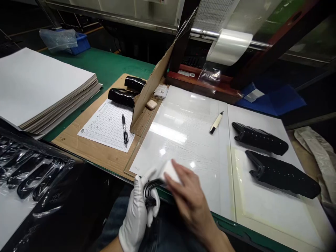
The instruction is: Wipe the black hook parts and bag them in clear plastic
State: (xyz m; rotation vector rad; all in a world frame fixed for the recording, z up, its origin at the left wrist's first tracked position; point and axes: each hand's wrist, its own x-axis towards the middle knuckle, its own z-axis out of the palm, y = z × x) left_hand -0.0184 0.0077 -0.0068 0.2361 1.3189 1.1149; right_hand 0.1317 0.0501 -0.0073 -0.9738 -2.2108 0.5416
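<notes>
My left hand [134,213], in a white cotton glove, grips a curved black plastic part [150,189] near the table's front edge. My bare right hand [189,200] sits just to its right, pressing a white cloth pad [168,172] against the top of the part. Much of the part is hidden by my fingers and the pad. Two similar long black parts [259,138] [282,174] lie on a white board [262,119] to the right. Both hands are over the table edge.
A glossy glass sheet [181,136] lies ahead, with a marker pen [216,122] beyond it. Left of it are a cardboard divider [152,91], a printed form [107,126] with a black pen [125,129], and a paper stack [44,87]. Black parts in plastic wrap [31,171] lie at lower left.
</notes>
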